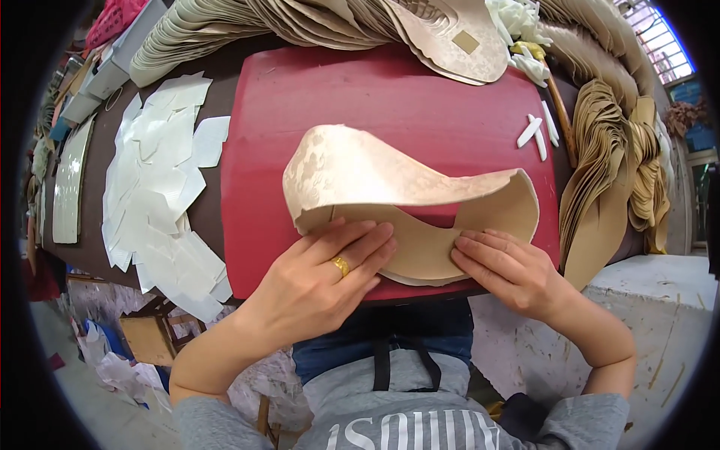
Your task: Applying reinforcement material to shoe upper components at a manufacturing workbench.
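A cream shoe upper [356, 166] with a faint shiny pattern stands curved into a loop on the red mat [322, 90], its plain beige lining facing me. My left hand [319, 277], with a gold ring on one finger, grips the near edge left of the middle, fingers lying over the lining. At the right part of the same edge, my right hand [514, 271] holds the piece with its fingers close together on the lining. Both thumbs are largely hidden.
White mesh-like patches [157, 172] lie spread left of the mat, beside a long pale block [73, 180]. Stacked cream uppers [465, 37] line the far edge. Tan stacked pieces [600, 165], white sticks [531, 132] and a wooden handle [560, 112] are at the right.
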A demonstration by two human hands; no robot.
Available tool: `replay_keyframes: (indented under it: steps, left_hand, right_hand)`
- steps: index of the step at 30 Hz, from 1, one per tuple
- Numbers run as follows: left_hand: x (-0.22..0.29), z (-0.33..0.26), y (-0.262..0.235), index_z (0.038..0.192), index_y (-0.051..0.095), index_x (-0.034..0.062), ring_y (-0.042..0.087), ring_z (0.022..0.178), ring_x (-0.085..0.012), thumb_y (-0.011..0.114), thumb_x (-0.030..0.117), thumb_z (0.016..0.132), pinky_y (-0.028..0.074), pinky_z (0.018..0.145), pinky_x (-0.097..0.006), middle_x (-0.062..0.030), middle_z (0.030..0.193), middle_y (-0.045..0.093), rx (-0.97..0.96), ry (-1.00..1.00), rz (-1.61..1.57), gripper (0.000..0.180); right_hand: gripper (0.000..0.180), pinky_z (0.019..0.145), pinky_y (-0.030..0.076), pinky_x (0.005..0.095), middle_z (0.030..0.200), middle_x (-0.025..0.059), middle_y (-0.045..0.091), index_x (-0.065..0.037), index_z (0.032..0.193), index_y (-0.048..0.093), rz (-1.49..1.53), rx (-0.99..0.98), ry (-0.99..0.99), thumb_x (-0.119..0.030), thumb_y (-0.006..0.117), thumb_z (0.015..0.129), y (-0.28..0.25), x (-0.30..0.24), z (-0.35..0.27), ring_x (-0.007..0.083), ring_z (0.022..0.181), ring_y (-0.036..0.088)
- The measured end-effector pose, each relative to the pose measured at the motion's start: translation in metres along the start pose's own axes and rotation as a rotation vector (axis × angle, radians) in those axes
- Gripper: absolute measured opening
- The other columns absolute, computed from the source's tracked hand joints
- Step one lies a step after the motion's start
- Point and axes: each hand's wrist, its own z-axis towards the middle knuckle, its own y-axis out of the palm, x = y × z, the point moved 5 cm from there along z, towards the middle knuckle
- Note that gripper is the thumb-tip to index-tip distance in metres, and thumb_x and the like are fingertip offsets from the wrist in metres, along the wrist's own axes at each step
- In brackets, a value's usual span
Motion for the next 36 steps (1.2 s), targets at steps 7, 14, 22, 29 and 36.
replay_keyframes:
  steps: [7,14,22,29,36]
  left_hand:
    - [0.004,-0.001,-0.003,0.132,0.051,0.0179,0.038,0.131,-0.0205,0.048,0.035,0.091,0.031,0.109,-0.039,0.0018,0.139,0.047,-0.235,0.014,-0.014,0.044]
    - [0.018,-0.001,-0.005,0.134,0.049,0.0129,0.043,0.127,-0.0216,0.054,0.030,0.089,0.031,0.107,-0.037,-0.0015,0.140,0.046,-0.244,0.046,-0.003,0.048]
    - [0.049,0.022,-0.018,0.123,0.056,0.0052,0.050,0.123,-0.0222,0.057,0.023,0.085,0.036,0.103,-0.036,-0.0069,0.130,0.056,-0.112,0.010,0.094,0.042]
    - [0.060,0.040,-0.040,0.116,0.059,0.0027,0.054,0.118,-0.0214,0.058,0.015,0.083,0.041,0.098,-0.036,-0.0075,0.123,0.059,-0.139,-0.001,0.254,0.036]
    - [0.085,0.095,-0.037,0.113,0.062,0.0053,0.059,0.111,-0.0230,0.059,0.009,0.081,0.046,0.094,-0.035,-0.0079,0.117,0.063,-0.108,0.146,-0.013,0.033]
  right_hand:
    - [0.036,0.096,0.045,0.0348,0.128,0.0104,0.055,-0.001,0.118,0.059,-0.031,-0.178,-0.022,-0.018,0.057,0.086,0.000,0.007,-0.018,0.0235,0.118,0.053]
    - [0.058,0.105,0.035,0.0386,0.138,0.0109,0.047,-0.003,0.128,0.051,0.110,-0.211,0.098,-0.045,0.055,0.087,0.004,-0.005,-0.027,0.0243,0.129,0.043]
    - [0.075,0.110,0.025,0.0401,0.146,0.0110,0.037,-0.006,0.138,0.041,0.188,-0.125,0.173,-0.060,0.047,0.087,-0.003,-0.020,-0.023,0.0243,0.135,0.034]
    - [0.073,0.111,0.023,0.0431,0.147,0.0096,0.036,-0.008,0.141,0.037,-0.265,-0.149,0.420,-0.057,0.047,0.087,-0.040,0.032,-0.082,0.0236,0.138,0.030]
    - [0.064,0.110,0.023,0.0436,0.145,0.0094,0.040,-0.012,0.138,0.044,0.023,0.095,0.381,-0.049,0.053,0.087,-0.045,0.050,-0.061,0.0235,0.136,0.033]
